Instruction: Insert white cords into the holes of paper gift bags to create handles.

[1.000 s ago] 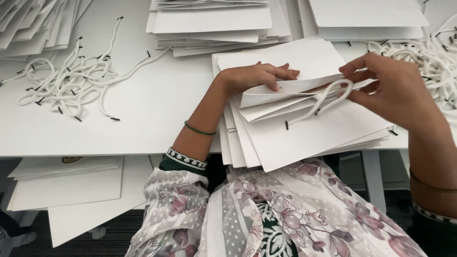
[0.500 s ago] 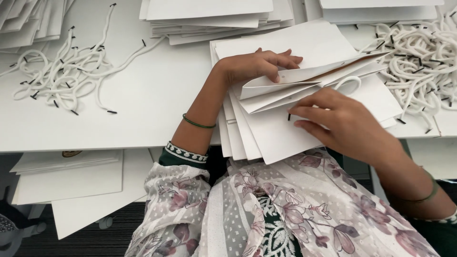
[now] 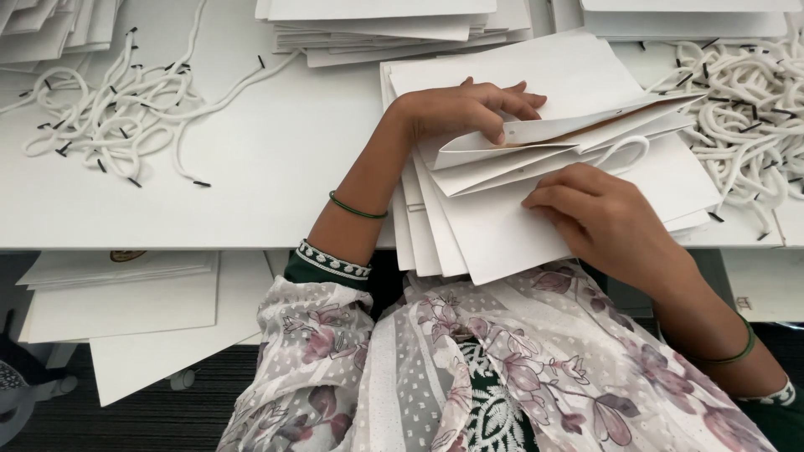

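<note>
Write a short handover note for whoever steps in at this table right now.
Left hand: pressing down on the folded top of the top paper bag, thumb at its edge.
Right hand: flat on the lower face of the bag, holding nothing.
The bag lies on a stack of flat bags at the table's near edge.
Done: one cord handle loops out of the bag's top.
Left: loose cords lie in a left pile and a right pile; more bag stacks wait behind.
</note>
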